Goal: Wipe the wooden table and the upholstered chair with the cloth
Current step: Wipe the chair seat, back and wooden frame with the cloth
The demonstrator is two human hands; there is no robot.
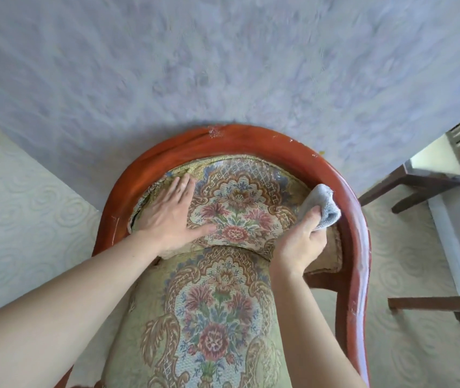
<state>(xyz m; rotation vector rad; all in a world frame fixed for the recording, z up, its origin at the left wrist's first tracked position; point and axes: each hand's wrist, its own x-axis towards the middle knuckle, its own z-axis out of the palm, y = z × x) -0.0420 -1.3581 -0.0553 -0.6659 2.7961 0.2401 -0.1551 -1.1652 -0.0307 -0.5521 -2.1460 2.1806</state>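
The upholstered chair (240, 203) fills the middle of the head view, with floral tapestry fabric on its back and seat and a curved reddish wooden frame (223, 140). My left hand (171, 217) lies flat, fingers spread, on the left side of the padded backrest. My right hand (300, 243) grips a folded grey cloth (321, 207) and presses it where the right edge of the backrest padding meets the inside of the wooden frame. The wooden table is only partly in view.
A blue-grey textured wall rises just behind the chair. Pale patterned carpet (18, 219) lies on both sides. Dark wooden legs of a piece of furniture (424, 183) stand at the right, beside a white baseboard.
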